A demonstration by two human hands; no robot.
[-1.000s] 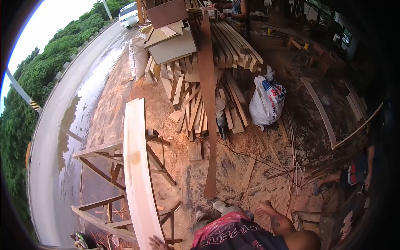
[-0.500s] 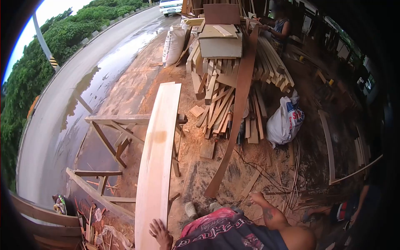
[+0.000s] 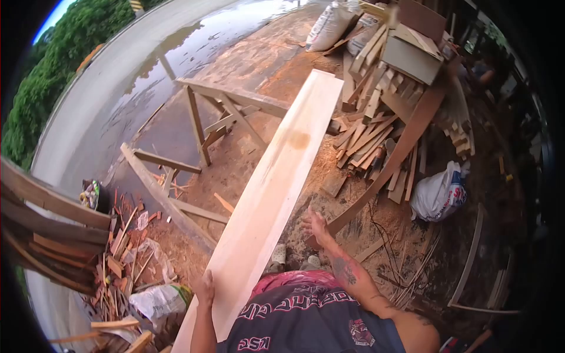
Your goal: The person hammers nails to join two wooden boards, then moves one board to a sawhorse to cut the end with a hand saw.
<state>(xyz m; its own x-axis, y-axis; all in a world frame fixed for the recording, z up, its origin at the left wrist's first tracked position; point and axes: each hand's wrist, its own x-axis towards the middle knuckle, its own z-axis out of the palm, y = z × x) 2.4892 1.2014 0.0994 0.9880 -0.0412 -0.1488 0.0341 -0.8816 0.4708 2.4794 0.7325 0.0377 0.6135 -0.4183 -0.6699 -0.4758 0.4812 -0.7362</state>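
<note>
A long pale wooden plank (image 3: 276, 182) lies across two wooden sawhorses, the far sawhorse (image 3: 226, 112) and the near sawhorse (image 3: 168, 200). My left hand (image 3: 206, 287) rests against the plank's left edge near its close end. My right hand (image 3: 316, 225) hovers with fingers spread just right of the plank, above the sawdust-covered ground, holding nothing. My patterned shirt fills the lower middle of the view.
A heap of cut timber (image 3: 376, 123) and a long dark board (image 3: 400, 147) lie beyond the plank. A white sack (image 3: 438, 197) sits at the right. Scrap wood and bags (image 3: 135, 276) lie at the lower left, beside stacked boards (image 3: 47, 229). A wet road (image 3: 118, 76) runs at the left.
The view has swung left and down. My right hand has lifted off my side and reached out toward the plank; my left hand stays at the plank's near edge.
</note>
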